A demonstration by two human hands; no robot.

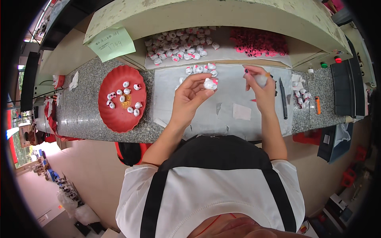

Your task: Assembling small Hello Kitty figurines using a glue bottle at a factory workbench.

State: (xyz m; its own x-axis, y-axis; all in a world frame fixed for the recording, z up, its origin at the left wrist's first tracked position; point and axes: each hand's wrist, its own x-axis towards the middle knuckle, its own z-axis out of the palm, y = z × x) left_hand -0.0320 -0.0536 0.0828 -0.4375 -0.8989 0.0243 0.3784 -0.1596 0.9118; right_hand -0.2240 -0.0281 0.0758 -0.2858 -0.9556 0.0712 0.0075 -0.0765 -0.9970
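My left hand (189, 97) pinches a small white figurine head (210, 83) with a pink bow between thumb and fingers, above the paper-covered worktop. To its right, my right hand (260, 85) is closed, with a tiny pink-and-black piece (246, 71) at its fingertips. A whitish translucent object (261, 80), perhaps a small bottle, is tucked in the same hand; its kind is partly hidden by the fingers. The two hands are apart. Several more white heads (199, 69) stand in short rows just beyond my left hand.
A red scalloped tray (104, 113) with several finished-looking heads lies left. Under the shelf (222, 16) are piles of white heads (174, 45) and pink pieces (260, 41). Dark tweezers (283, 97), an orange-handled tool (317, 105) and a pale paper square (241, 112) lie on the worktop.
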